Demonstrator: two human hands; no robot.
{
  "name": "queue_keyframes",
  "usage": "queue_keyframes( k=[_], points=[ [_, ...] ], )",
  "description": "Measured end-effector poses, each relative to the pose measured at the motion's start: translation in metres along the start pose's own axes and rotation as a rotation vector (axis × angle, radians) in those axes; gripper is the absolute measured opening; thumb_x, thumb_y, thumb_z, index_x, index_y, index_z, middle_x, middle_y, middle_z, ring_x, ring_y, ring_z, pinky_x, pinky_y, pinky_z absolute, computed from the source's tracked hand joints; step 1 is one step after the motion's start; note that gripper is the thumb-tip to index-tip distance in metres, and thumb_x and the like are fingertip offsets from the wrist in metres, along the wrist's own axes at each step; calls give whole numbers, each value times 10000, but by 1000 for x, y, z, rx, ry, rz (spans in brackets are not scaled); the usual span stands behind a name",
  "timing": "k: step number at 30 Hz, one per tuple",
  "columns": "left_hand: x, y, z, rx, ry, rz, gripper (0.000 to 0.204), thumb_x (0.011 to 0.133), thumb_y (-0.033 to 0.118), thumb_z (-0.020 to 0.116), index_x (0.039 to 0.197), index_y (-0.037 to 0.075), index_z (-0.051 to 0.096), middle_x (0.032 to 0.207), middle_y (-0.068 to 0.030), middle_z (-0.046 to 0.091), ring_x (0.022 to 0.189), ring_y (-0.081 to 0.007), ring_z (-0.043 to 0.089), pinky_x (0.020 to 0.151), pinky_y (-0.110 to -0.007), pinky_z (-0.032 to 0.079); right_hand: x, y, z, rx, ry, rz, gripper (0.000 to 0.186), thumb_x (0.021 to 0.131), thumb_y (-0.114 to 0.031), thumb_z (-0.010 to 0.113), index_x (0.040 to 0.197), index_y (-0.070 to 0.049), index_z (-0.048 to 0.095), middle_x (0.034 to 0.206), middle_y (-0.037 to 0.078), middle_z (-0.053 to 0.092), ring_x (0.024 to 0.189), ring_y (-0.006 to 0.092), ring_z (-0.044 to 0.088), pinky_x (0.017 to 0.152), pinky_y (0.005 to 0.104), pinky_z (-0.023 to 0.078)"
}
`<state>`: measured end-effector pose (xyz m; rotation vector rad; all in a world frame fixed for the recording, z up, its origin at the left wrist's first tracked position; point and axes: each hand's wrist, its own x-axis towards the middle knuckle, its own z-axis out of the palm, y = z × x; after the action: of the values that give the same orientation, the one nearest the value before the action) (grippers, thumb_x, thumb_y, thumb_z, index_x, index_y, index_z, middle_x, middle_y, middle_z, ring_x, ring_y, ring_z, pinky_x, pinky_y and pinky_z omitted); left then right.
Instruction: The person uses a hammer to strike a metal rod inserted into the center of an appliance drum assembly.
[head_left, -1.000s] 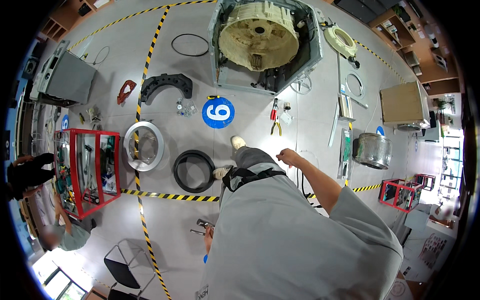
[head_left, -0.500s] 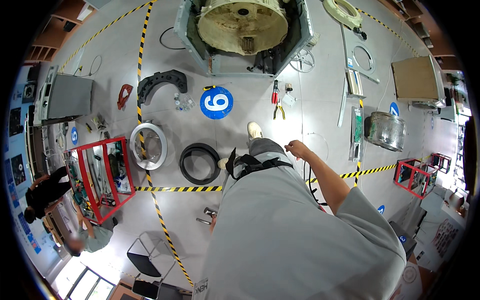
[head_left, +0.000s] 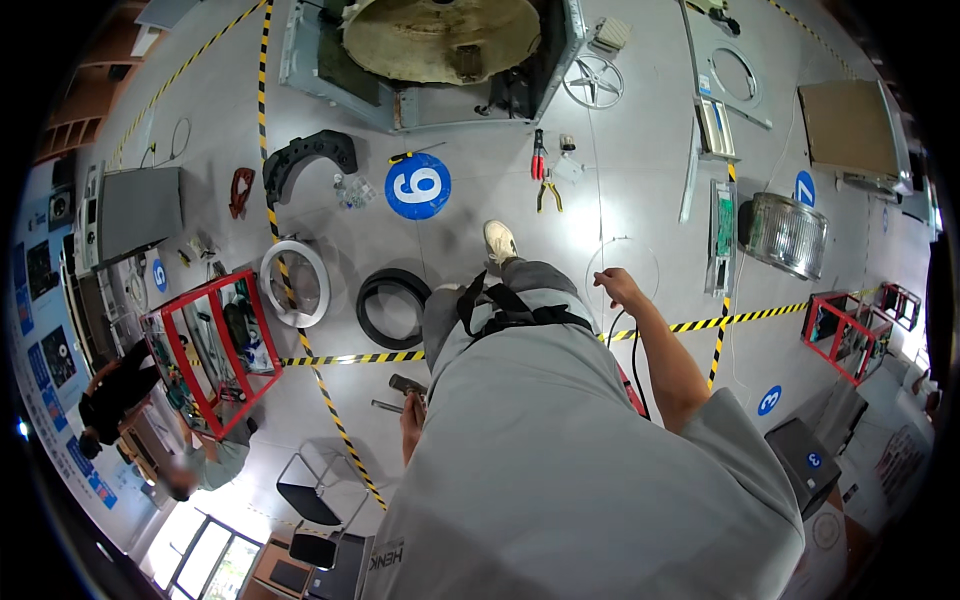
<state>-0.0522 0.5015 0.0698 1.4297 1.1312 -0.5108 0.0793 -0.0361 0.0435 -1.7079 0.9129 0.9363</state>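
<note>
The left hand [head_left: 411, 417] hangs low beside the grey-clad body, its fingers wrapped around a dark metal tool [head_left: 398, 392] that sticks out over the floor [head_left: 480, 215]. The right hand [head_left: 616, 287] reaches out empty, fingers loosely curled, above a thin wire loop [head_left: 600, 262], with a black rubber ring [head_left: 392, 307] lying nearby.

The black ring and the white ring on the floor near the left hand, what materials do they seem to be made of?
The black ring looks like matte rubber: dull, dark, with a thick folded lip, though stiff plastic cannot be excluded. The white ring looks like smooth moulded plastic with a slight gloss, its edge even and rigid. The left hand hangs nearest to both.
</note>
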Motion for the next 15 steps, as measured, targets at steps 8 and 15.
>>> queue_keyframes(
  k=[8,15],
  points=[
    [18,43,2,29,-81,-244,266,866,328,593,948,75,591,803,-22,563,714,-148,529,613,-285,430,-20,56,-4,155,89,87,353,874,-335,530,897,-4,647,536,8,356,475,140,459,417,312,459],
    [79,96,23,176,-112,-318,263,856,325,609,942,77,589,804,-31,560,687,-155,526,583,-300,429,-39,75,9,269,205,131,373,780,-323,656,869,34,592,623,96,537,461,199,557,389,312,480]
  ],
)
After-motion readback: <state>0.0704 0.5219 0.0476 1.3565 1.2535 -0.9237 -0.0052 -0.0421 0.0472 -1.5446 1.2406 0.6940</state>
